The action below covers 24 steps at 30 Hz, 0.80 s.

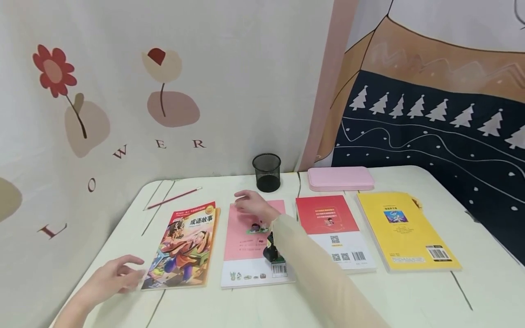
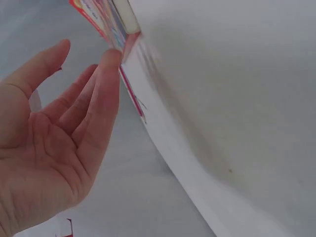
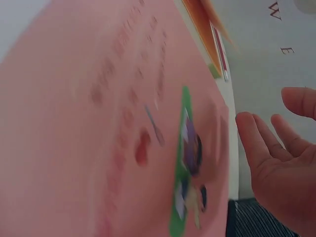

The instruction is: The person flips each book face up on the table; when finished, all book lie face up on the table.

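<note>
My left hand (image 1: 116, 277) is at the lower left corner of a colourful storybook (image 1: 184, 250), its fingers loosely bent and holding nothing. In the left wrist view the fingertips of that hand (image 2: 64, 123) come right up to the book's edge. Over the upper part of a pink and white book (image 1: 242, 237) hovers my right hand (image 1: 254, 205), fingers relaxed and pointing left. The right wrist view shows this hand (image 3: 281, 153) with nothing in it, beside the pink cover (image 3: 74, 123). My right sleeve hides part of that book's right side.
A red and white book (image 1: 328, 223) and a yellow book (image 1: 402, 232) lie to the right. Behind them is a pink pencil case (image 1: 340, 177). A black mesh pen holder (image 1: 267, 173) stands at the back, and a red pencil (image 1: 174, 198) lies at the back left.
</note>
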Available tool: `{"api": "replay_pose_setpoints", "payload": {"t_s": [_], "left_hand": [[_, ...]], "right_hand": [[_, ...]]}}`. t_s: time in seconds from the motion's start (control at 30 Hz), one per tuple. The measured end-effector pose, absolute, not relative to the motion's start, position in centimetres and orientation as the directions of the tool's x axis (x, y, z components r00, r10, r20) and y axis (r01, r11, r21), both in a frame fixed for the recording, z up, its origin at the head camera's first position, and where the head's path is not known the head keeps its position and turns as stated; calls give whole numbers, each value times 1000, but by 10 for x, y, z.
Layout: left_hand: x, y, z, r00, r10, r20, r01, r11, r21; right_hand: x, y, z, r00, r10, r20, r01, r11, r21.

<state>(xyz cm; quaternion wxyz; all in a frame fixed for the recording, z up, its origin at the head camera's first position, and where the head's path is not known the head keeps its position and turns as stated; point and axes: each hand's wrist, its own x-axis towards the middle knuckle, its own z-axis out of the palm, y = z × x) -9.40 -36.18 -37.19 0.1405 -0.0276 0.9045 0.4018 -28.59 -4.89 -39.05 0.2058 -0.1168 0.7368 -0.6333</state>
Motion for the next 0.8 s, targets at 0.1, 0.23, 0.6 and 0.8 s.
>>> {"api": "replay_pose_setpoints", "payload": {"t_s": [0.1, 0.23, 0.6, 0.8], "left_hand": [[-95, -350, -367, -975, 21, -222, -143, 704, 695], [-98, -332, -362, -985, 49, -164, -83, 702, 708], [-104, -283, -355, -989, 147, -33, 64, 609, 791], [-109, -263, -359, -979, 202, 29, 141, 569, 810]], "right_hand": [[-289, -33, -385, -895, -429, -125, 37, 207, -978], [-291, -14, -376, -895, -440, -76, -33, 236, -971], [-297, 26, -359, -886, -454, -88, -33, 251, -967], [-287, 46, -354, -872, -479, -96, -46, 276, -960]]}}
